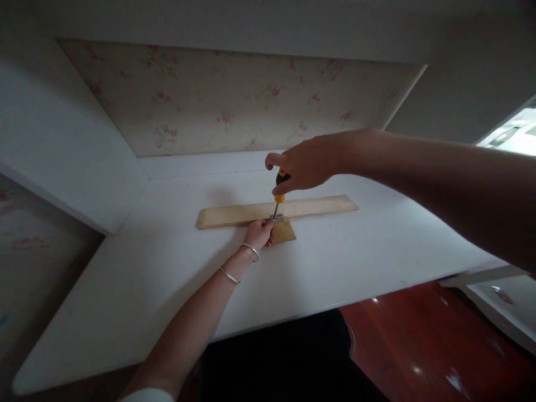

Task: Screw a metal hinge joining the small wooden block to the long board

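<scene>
A long pale wooden strip (318, 206) lies across the white desk (377, 251), with a short wooden piece (287, 231) butted against its near edge. A small metal bracket (278, 218) sits where the two meet. My right hand (304, 163) is closed round the yellow and black handle of a screwdriver (279, 192), held upright with its tip on the bracket. My left hand (258, 233), bangles on the wrist, presses on the short piece right beside the bracket, fingers curled.
The desk fills a white alcove with a floral back panel (234, 100) and slanted side walls. Its front edge runs near me above a red-brown floor (419, 340). A white ledge (502, 296) stands at the lower right.
</scene>
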Action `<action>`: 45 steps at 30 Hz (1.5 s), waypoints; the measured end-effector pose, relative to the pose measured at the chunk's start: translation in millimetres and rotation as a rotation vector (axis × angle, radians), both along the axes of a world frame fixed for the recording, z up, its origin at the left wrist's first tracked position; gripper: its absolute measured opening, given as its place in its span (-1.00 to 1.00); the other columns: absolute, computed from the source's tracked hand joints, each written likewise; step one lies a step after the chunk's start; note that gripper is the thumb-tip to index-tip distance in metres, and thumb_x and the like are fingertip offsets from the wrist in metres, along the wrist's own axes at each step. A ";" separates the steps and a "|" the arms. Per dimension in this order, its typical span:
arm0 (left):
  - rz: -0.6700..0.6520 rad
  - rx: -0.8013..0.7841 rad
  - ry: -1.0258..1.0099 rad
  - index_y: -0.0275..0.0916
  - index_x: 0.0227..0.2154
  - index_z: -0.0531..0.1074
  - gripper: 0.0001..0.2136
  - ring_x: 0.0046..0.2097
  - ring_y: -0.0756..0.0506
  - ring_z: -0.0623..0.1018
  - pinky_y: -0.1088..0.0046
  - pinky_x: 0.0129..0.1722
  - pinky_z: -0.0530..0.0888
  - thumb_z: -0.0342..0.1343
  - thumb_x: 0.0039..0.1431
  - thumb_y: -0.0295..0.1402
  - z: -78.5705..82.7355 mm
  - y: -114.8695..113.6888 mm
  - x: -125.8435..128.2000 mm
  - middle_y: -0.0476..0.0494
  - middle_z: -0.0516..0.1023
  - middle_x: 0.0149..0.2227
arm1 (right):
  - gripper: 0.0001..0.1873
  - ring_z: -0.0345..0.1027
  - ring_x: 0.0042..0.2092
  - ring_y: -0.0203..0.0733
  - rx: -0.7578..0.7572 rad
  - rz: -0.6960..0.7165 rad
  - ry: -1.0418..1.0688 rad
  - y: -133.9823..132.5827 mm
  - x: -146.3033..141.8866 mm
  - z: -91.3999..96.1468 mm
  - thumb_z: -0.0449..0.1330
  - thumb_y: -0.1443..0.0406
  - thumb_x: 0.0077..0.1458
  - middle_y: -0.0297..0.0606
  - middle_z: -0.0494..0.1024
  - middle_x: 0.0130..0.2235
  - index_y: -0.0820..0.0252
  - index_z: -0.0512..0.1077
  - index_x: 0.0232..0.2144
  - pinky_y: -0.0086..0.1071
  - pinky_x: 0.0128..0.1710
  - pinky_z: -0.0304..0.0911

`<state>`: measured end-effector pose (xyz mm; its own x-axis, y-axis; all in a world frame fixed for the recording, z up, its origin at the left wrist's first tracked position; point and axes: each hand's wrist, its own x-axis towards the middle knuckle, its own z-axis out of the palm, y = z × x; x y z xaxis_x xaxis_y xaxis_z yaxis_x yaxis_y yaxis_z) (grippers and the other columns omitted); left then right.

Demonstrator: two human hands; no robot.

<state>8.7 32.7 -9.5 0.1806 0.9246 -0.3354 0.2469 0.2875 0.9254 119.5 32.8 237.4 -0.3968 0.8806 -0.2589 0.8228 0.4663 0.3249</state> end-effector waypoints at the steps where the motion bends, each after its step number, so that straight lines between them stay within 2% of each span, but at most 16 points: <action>1: 0.008 -0.001 0.003 -0.33 -0.43 0.42 -0.79 -0.68 0.09 0.37 0.63 -0.69 0.19 0.05 0.14 -0.25 -0.4 -0.4 0.0 0.04 0.34 -0.69 | -0.30 0.35 -0.08 -0.03 -0.036 0.024 0.012 -0.4 0.1 -0.9 0.06 -0.10 0.08 -0.05 0.47 -0.05 0.23 0.21 0.12 -0.24 -0.16 0.14; 3: 0.018 0.000 0.008 -0.34 -0.44 0.43 -0.76 -0.68 0.08 0.37 0.63 -0.69 0.19 0.05 0.15 -0.24 -0.9 -1.0 -0.4 0.03 0.34 -0.70 | -0.33 0.32 -0.05 -0.03 -0.038 0.034 0.012 -1.5 -0.6 -2.7 0.06 -0.06 0.10 -0.02 0.45 -0.03 0.28 0.24 0.10 -0.25 -0.15 0.11; 7: 0.020 0.009 0.012 -0.36 -0.41 0.45 -0.76 -0.66 0.09 0.37 0.63 -0.68 0.20 0.05 0.14 -0.24 -1.1 -1.4 -2.0 0.01 0.36 -0.68 | -0.32 0.29 -0.03 0.07 0.073 -0.056 0.014 -3.1 -3.0 -5.6 0.01 -0.09 0.12 0.09 0.45 -0.05 0.40 0.33 0.00 -0.19 -0.16 0.08; 12: 0.009 0.011 0.008 -0.37 -0.39 0.46 -0.76 -0.66 0.09 0.38 0.64 -0.67 0.22 0.04 0.14 -0.25 -2.0 -1.0 -2.7 0.02 0.36 -0.67 | -0.41 0.33 -0.11 -0.08 -0.072 0.004 0.076 -2.1 -1.9 -6.1 0.08 0.01 0.13 -0.01 0.48 -0.07 0.32 0.29 0.05 -0.26 -0.20 0.08; 15: 0.002 0.011 0.008 -0.37 -0.35 0.47 -0.76 -0.66 0.07 0.39 0.62 -0.67 0.22 0.03 0.15 -0.27 -2.4 -0.3 -2.5 0.02 0.35 -0.68 | -0.42 0.31 -0.07 -0.02 0.023 -0.046 0.056 -1.0 -3.2 -5.6 0.05 -0.02 0.14 0.05 0.47 -0.08 0.38 0.37 -0.04 -0.25 -0.19 0.06; 17: 0.000 0.014 0.009 -0.37 -0.34 0.47 -0.76 -0.66 0.07 0.39 0.62 -0.68 0.22 0.03 0.15 -0.28 -2.5 0.2 -2.7 0.02 0.37 -0.66 | -0.37 0.31 -0.08 -0.01 0.056 -0.062 0.058 0.8 -3.0 -4.9 0.02 -0.05 0.14 0.08 0.48 -0.11 0.42 0.36 -0.04 -0.24 -0.21 0.06; 20: 0.001 0.016 0.012 -0.37 -0.33 0.47 -0.76 -0.67 0.08 0.38 0.61 -0.68 0.21 0.02 0.15 -0.28 -3.1 1.0 -3.2 0.01 0.38 -0.64 | -0.36 0.34 -0.14 -0.09 -0.007 0.019 0.093 4.5 -0.1 -3.7 -0.05 -0.04 0.18 0.01 0.51 -0.14 0.39 0.30 0.04 -0.26 -0.25 0.06; 22: 0.001 0.016 0.008 -0.37 -0.34 0.47 -0.76 -0.67 0.08 0.38 0.62 -0.69 0.21 0.02 0.15 -0.28 -3.6 1.1 -3.5 0.01 0.39 -0.64 | -0.37 0.34 -0.14 -0.10 0.000 0.049 0.101 6.0 1.1 -3.9 -0.10 -0.04 0.20 -0.02 0.51 -0.15 0.35 0.33 0.02 -0.25 -0.26 0.07; 26: -0.001 0.012 0.003 -0.37 -0.35 0.46 -0.76 -0.67 0.08 0.38 0.63 -0.68 0.21 0.02 0.15 -0.27 -2.6 0.5 -4.1 0.02 0.37 -0.67 | -0.38 0.34 -0.11 0.04 0.118 -0.037 0.061 4.4 -0.2 -4.5 -0.02 -0.13 0.10 -0.02 0.52 -0.17 0.23 0.41 -0.09 -0.17 -0.20 0.11; 31: -0.008 0.006 0.004 -0.37 -0.36 0.47 -0.76 -0.68 0.08 0.37 0.62 -0.69 0.20 0.03 0.15 -0.27 1.8 -1.0 -4.5 0.02 0.36 -0.68 | -0.36 0.35 -0.13 -0.02 -0.021 0.041 0.086 1.0 0.6 -1.9 0.03 -0.09 0.10 -0.02 0.49 -0.11 0.22 0.29 0.06 -0.22 -0.21 0.10; 36: -0.011 0.009 0.006 -0.37 -0.36 0.47 -0.77 -0.67 0.08 0.36 0.61 -0.69 0.21 0.01 0.16 -0.30 4.5 -1.9 -3.5 0.03 0.35 -0.68 | -0.32 0.36 -0.14 0.11 0.116 -0.009 0.006 4.6 3.6 -4.8 -0.08 -0.18 0.08 -0.01 0.51 -0.21 0.20 0.39 -0.06 -0.11 -0.21 0.12; 39: -0.014 0.011 0.012 -0.36 -0.37 0.48 -0.76 -0.66 0.08 0.37 0.62 -0.69 0.21 0.01 0.16 -0.29 4.4 -1.8 -3.2 0.03 0.35 -0.69 | -0.30 0.39 -0.21 -0.01 0.019 0.048 0.077 5.8 6.7 -7.1 0.01 -0.15 0.04 -0.09 0.51 -0.17 0.13 0.24 0.10 -0.20 -0.26 0.16; 41: -0.013 0.013 0.017 -0.36 -0.38 0.48 -0.76 -0.67 0.08 0.37 0.62 -0.69 0.21 0.01 0.16 -0.28 3.6 -1.4 -3.2 0.02 0.36 -0.68 | -0.31 0.39 -0.25 -0.06 -0.028 0.075 0.077 5.3 6.5 -8.2 0.07 -0.10 0.03 -0.11 0.51 -0.16 0.11 0.21 0.12 -0.24 -0.28 0.16; 45: -0.012 0.020 0.019 -0.36 -0.37 0.47 -0.75 -0.66 0.07 0.38 0.62 -0.70 0.20 0.01 0.16 -0.26 2.3 -0.8 -3.5 0.01 0.37 -0.67 | -0.32 0.37 -0.19 0.10 0.114 -0.048 -0.027 4.3 -0.8 -8.2 -0.02 -0.17 0.04 0.01 0.51 -0.22 0.22 0.37 -0.04 -0.11 -0.25 0.14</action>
<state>5.1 32.0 -7.2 0.1856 0.9290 -0.3200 0.2679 0.2655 0.9261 118.7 37.1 229.2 -0.3478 0.9227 -0.1664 0.8335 0.3856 0.3958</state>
